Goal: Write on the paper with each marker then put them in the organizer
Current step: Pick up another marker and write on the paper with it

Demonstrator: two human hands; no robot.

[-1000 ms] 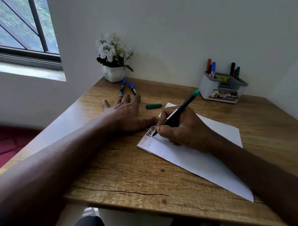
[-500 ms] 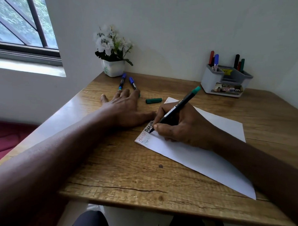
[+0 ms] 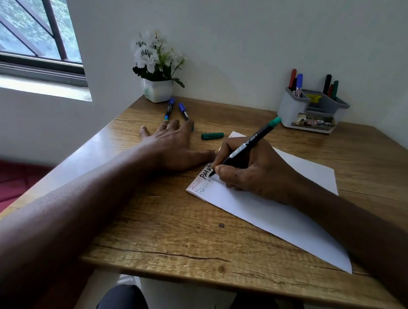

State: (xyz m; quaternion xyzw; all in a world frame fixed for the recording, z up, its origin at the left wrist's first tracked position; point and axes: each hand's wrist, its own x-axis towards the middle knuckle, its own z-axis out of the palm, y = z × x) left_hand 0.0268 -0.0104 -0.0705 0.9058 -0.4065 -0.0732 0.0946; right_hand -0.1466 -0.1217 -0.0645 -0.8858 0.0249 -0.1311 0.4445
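My right hand [image 3: 251,170] grips a black marker with a green end [image 3: 249,144], its tip pressed on the near-left corner of the white paper [image 3: 277,212], beside lines of red, black and green writing. The marker's green cap [image 3: 212,136] lies on the table just behind the paper. My left hand [image 3: 173,145] rests flat, fingers spread, its thumb against the paper's left edge. Two blue-capped markers [image 3: 169,108] [image 3: 183,111] lie beyond my left fingers. The grey and white organizer [image 3: 292,111] stands at the back right with several markers upright in it.
A white pot of white flowers [image 3: 158,89] stands in the back left corner against the wall. The wooden table [image 3: 172,234] has its front edge close to me. A window is at the upper left, a wall close on the right.
The view has shifted slightly. My right hand with the marker has moved a little along the line of writing; my left hand stays flat in place.
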